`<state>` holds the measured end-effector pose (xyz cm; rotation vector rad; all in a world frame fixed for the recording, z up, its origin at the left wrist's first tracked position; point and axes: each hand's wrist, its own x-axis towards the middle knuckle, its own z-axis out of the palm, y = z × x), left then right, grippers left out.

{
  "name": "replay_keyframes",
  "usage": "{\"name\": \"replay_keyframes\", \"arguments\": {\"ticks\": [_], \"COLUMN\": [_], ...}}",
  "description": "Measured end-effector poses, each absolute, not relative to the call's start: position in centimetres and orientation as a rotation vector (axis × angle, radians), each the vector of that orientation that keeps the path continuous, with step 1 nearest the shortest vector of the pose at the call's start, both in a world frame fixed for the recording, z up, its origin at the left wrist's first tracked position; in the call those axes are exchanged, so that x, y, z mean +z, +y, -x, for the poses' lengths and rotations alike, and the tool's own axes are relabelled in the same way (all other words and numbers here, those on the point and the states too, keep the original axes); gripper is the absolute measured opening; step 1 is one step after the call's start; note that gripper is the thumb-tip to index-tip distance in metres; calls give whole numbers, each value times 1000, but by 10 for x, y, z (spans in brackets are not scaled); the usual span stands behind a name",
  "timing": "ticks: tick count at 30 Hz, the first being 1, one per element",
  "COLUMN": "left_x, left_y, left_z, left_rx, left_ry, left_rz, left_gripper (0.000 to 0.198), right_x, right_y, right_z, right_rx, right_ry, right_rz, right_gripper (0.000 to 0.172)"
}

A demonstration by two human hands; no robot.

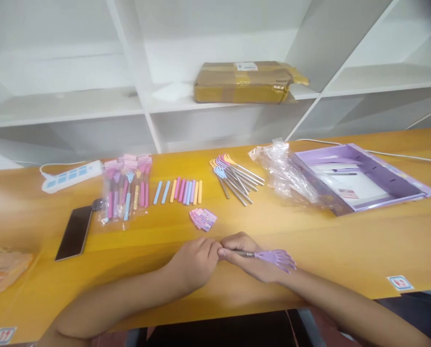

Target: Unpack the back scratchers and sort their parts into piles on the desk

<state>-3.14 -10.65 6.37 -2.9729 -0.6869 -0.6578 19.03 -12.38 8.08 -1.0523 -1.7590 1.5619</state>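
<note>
Purple plastic fingers fan out from the metal-shafted scratcher (276, 259) in your right hand (255, 265), at the near middle of the wooden table (320, 241). Your right fingers are curled closed around its shaft, with the purple head pointing right over your wrist. Your left hand (197, 265) is bent into a fist against the right one, where the shaft's other end disappears; its palm is hidden, so you cannot tell from here what, if anything, it grips.

Just beyond your hands lies a small fan of pink and purple cards (203, 219). Farther off, a row of coloured sleeves (190, 192) runs in blue, yellow, pink and purple, and to its right more metal rods with coloured heads (233, 176) lie heaped together. Left of the row are finished-looking scratchers in clear bags (127, 205), with a dark phone (74, 231) at their near left and a white power strip (73, 177) at their far left. On the far right, crumpled clear plastic (288, 173) touches a purple tray (382, 178).
</note>
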Motion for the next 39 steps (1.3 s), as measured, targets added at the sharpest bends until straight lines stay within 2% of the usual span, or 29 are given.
{"name": "replay_keyframes", "arguments": {"ticks": [5, 9, 24, 31, 39], "left_x": [71, 81, 113, 113, 114], "left_y": [-105, -99, -90, -84, -77], "left_z": [32, 32, 42, 51, 43], "left_rx": [-661, -656, -653, -599, -611], "left_ry": [-758, -702, -657, -656, -586], "left_rz": [2860, 2851, 2934, 3013, 2876], "left_gripper": [30, 39, 48, 47, 34], "right_x": [85, 99, 151, 140, 110], "right_y": [-134, -139, -138, -140, -124], "right_z": [-184, -186, -208, -217, -202], "right_rx": [1637, 1701, 1621, 1532, 1391], "right_ry": [-1536, -1470, -1746, -1837, -1951], "right_rz": [1143, 1192, 1376, 1330, 1055], "right_gripper": [72, 74, 78, 68, 54]}}
